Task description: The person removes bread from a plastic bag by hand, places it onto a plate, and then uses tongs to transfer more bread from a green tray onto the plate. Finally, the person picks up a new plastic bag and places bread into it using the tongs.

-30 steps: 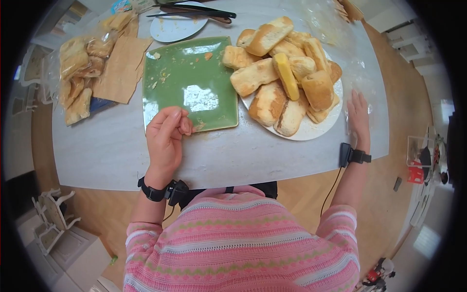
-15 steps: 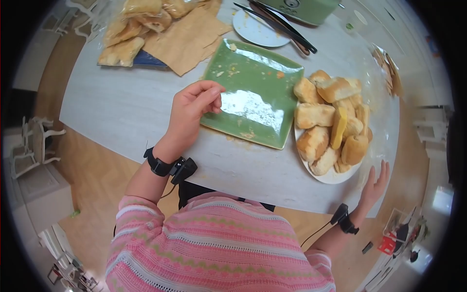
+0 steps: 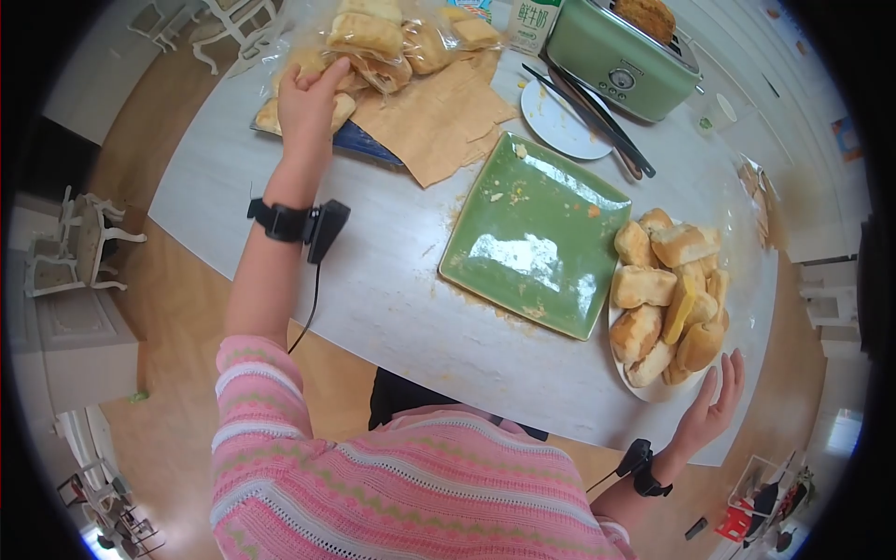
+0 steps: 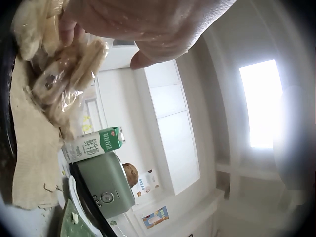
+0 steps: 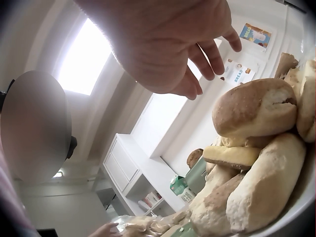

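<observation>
My left hand (image 3: 308, 117) reaches over the bread in clear plastic bags (image 3: 366, 35) at the far left of the table. Its fingertips are right at the bagged bread, and in the left wrist view the thumb hangs apart from the fingers. Under the bags lie torn brown paper (image 3: 434, 121) and a dark blue flat thing (image 3: 369, 143). Near the table's right edge, my right hand (image 3: 707, 418) is held with fingers spread and nothing in it. Beside it stands a white plate (image 3: 656, 393) heaped with bread rolls (image 3: 644, 287), a yellow stick-shaped piece (image 3: 679, 309) on top.
A green square plate (image 3: 551, 210) with crumbs lies mid-table. Behind it are a small white plate (image 3: 551, 119), black tongs (image 3: 607, 131), a green toaster (image 3: 597, 65) holding bread, and a milk carton (image 3: 533, 28). Clear plastic lies along the right side.
My left hand has moved from the green plate's near edge, forward and left, to the bagged bread. The right hand has lifted off the table's right side and drawn back. The head view has turned left.
</observation>
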`<state>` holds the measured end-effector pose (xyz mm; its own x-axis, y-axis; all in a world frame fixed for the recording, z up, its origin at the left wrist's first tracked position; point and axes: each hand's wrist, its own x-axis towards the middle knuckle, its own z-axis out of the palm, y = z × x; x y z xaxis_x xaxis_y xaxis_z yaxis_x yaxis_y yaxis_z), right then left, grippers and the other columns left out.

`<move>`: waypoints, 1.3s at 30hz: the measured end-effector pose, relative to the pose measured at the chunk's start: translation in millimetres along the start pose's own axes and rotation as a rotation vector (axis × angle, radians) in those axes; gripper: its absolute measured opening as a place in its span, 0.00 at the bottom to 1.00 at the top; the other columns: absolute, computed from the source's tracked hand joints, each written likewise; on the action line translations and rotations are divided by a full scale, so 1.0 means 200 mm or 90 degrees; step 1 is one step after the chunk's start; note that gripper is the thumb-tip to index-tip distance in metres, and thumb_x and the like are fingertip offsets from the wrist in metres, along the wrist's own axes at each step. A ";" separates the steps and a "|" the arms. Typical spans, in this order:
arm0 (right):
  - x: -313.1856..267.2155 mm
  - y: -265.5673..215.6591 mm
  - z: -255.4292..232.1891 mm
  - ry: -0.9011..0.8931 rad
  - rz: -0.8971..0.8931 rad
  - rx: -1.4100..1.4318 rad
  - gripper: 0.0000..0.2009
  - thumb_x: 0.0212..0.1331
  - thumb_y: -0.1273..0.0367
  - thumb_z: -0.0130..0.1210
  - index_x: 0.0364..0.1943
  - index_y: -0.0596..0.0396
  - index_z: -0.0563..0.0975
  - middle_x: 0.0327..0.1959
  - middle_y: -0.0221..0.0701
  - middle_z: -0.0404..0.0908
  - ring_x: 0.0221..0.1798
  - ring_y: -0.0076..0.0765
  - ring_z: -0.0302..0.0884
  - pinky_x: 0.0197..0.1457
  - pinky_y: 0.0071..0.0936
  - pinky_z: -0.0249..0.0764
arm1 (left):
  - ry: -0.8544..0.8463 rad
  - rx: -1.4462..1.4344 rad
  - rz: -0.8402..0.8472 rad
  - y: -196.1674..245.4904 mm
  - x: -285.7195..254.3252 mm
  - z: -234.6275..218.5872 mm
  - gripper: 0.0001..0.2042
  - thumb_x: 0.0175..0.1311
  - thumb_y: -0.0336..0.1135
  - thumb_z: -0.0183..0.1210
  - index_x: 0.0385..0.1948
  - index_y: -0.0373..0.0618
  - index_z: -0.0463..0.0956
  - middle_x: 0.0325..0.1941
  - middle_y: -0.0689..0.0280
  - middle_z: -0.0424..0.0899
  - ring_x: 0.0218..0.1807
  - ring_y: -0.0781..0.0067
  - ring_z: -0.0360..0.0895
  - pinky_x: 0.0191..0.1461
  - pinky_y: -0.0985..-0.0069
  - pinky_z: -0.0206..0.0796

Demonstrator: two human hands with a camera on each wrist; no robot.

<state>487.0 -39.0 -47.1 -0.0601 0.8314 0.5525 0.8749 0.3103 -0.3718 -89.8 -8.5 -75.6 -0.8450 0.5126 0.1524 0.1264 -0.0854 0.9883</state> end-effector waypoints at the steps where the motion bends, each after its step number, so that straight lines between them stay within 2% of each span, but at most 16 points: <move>1: 0.00 -0.02 0.01 0.004 0.000 0.002 0.13 0.65 0.73 0.53 0.52 0.61 0.78 0.61 0.40 0.74 0.66 0.42 0.68 0.69 0.36 0.61 | 0.040 -0.003 -0.021 0.00 0.08 0.00 0.39 0.58 0.42 0.66 0.66 0.31 0.54 0.54 0.60 0.74 0.51 0.74 0.74 0.49 0.75 0.69; 5: -0.01 -0.12 0.05 -0.014 -0.006 0.043 0.13 0.64 0.74 0.54 0.51 0.60 0.78 0.60 0.40 0.75 0.64 0.42 0.70 0.67 0.36 0.63 | 0.097 -0.006 0.009 -0.02 0.34 0.04 0.39 0.53 0.43 0.70 0.62 0.28 0.61 0.50 0.54 0.77 0.48 0.71 0.75 0.48 0.76 0.69; 7: -0.03 -0.15 0.06 -0.016 -0.011 0.039 0.12 0.64 0.74 0.54 0.51 0.60 0.78 0.60 0.41 0.75 0.64 0.42 0.70 0.67 0.36 0.64 | 0.055 -0.048 0.038 -0.07 0.44 0.05 0.30 0.56 0.43 0.67 0.54 0.28 0.72 0.44 0.57 0.82 0.44 0.71 0.77 0.46 0.75 0.69; 10: -0.06 -0.16 0.07 -0.024 -0.008 0.048 0.12 0.64 0.75 0.54 0.49 0.61 0.79 0.59 0.41 0.75 0.63 0.42 0.71 0.65 0.35 0.65 | 0.121 -0.023 0.070 -0.04 0.43 0.11 0.19 0.62 0.41 0.61 0.43 0.30 0.80 0.38 0.60 0.84 0.41 0.73 0.78 0.47 0.76 0.68; 17: -0.11 -0.21 0.05 -0.032 0.010 0.053 0.11 0.64 0.75 0.54 0.48 0.61 0.79 0.57 0.42 0.76 0.61 0.43 0.73 0.64 0.35 0.66 | 0.062 -0.180 0.276 0.08 0.15 0.22 0.12 0.71 0.33 0.51 0.41 0.34 0.82 0.40 0.65 0.84 0.40 0.80 0.77 0.45 0.81 0.67; 20: -0.11 -0.26 0.06 -0.035 0.002 0.072 0.11 0.63 0.76 0.54 0.48 0.61 0.79 0.57 0.41 0.77 0.61 0.43 0.73 0.65 0.36 0.66 | -0.038 -0.195 0.314 0.15 -0.05 0.19 0.11 0.72 0.34 0.51 0.37 0.36 0.80 0.40 0.63 0.85 0.40 0.79 0.78 0.49 0.79 0.69; 22: -0.11 -0.32 0.08 -0.041 -0.007 0.083 0.11 0.62 0.76 0.54 0.48 0.61 0.79 0.56 0.41 0.77 0.61 0.43 0.73 0.65 0.36 0.65 | -0.184 -0.158 0.276 0.21 -0.24 0.16 0.12 0.73 0.34 0.50 0.34 0.37 0.79 0.38 0.64 0.84 0.39 0.79 0.78 0.48 0.81 0.69; 23: -0.10 -0.36 0.10 -0.051 -0.029 0.109 0.12 0.61 0.77 0.54 0.48 0.61 0.79 0.56 0.41 0.77 0.61 0.44 0.73 0.65 0.36 0.65 | -0.185 -0.157 0.274 0.23 -0.32 0.16 0.12 0.73 0.34 0.50 0.34 0.37 0.79 0.38 0.64 0.84 0.39 0.79 0.78 0.48 0.81 0.69; 25: -0.09 -0.45 0.12 -0.061 -0.049 0.133 0.12 0.61 0.77 0.54 0.48 0.60 0.79 0.56 0.41 0.78 0.61 0.44 0.73 0.65 0.36 0.65 | -0.357 -0.279 0.213 0.26 -0.46 0.16 0.13 0.74 0.34 0.48 0.33 0.36 0.78 0.35 0.65 0.84 0.37 0.80 0.77 0.45 0.80 0.69; 27: -0.07 -0.54 0.14 -0.069 -0.078 0.177 0.12 0.60 0.77 0.54 0.48 0.59 0.79 0.56 0.41 0.78 0.61 0.45 0.73 0.65 0.36 0.65 | -0.422 -0.247 0.214 0.28 -0.56 0.14 0.13 0.74 0.34 0.48 0.34 0.36 0.78 0.34 0.65 0.83 0.37 0.80 0.77 0.44 0.80 0.70; 31: -0.05 -0.61 0.19 -0.060 -0.119 0.300 0.24 0.56 0.68 0.62 0.57 0.61 0.73 0.57 0.41 0.77 0.63 0.43 0.71 0.67 0.37 0.62 | -0.608 -0.178 0.225 0.34 -0.71 0.14 0.13 0.74 0.34 0.48 0.34 0.36 0.78 0.32 0.65 0.82 0.35 0.80 0.78 0.41 0.80 0.70; 32: -0.06 -0.66 0.21 -0.058 -0.113 0.297 0.24 0.56 0.68 0.62 0.57 0.61 0.73 0.57 0.41 0.77 0.63 0.43 0.71 0.67 0.37 0.62 | -0.656 -0.214 0.196 0.33 -0.74 0.16 0.12 0.73 0.33 0.49 0.33 0.36 0.78 0.31 0.65 0.82 0.33 0.81 0.77 0.39 0.81 0.70; 34: -0.07 -0.76 0.23 -0.137 0.082 0.698 0.34 0.50 0.63 0.67 0.62 0.62 0.68 0.58 0.40 0.76 0.64 0.39 0.69 0.68 0.34 0.60 | -0.716 -0.191 0.215 0.32 -0.78 0.17 0.12 0.74 0.34 0.48 0.33 0.37 0.77 0.33 0.65 0.82 0.35 0.79 0.78 0.42 0.81 0.70; 35: -0.08 -0.75 0.24 -0.132 0.089 0.695 0.34 0.50 0.63 0.67 0.62 0.62 0.68 0.58 0.40 0.76 0.64 0.39 0.69 0.68 0.34 0.60 | -0.767 -0.167 0.236 0.31 -0.79 0.17 0.12 0.74 0.34 0.47 0.33 0.38 0.77 0.34 0.64 0.83 0.38 0.78 0.79 0.44 0.80 0.70; 37: -0.12 -0.71 0.26 -0.324 0.036 0.588 0.37 0.48 0.61 0.69 0.63 0.62 0.67 0.59 0.38 0.75 0.63 0.34 0.69 0.66 0.31 0.62 | -0.736 -0.205 0.180 0.30 -0.88 0.21 0.12 0.73 0.34 0.49 0.33 0.37 0.78 0.32 0.65 0.82 0.35 0.79 0.78 0.42 0.81 0.70; 39: -0.17 -0.71 0.28 -0.341 0.051 0.542 0.36 0.48 0.62 0.68 0.62 0.62 0.68 0.56 0.37 0.77 0.60 0.32 0.71 0.65 0.29 0.64 | -0.709 -0.241 0.119 0.30 -0.93 0.24 0.12 0.72 0.33 0.50 0.32 0.37 0.78 0.30 0.66 0.81 0.33 0.80 0.78 0.39 0.81 0.70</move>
<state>338.9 -85.4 -54.4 -0.4074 0.8967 0.1732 0.2638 0.2972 -0.9176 99.4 -67.3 -44.3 0.1106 0.9095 0.4006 -0.1196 -0.3880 0.9139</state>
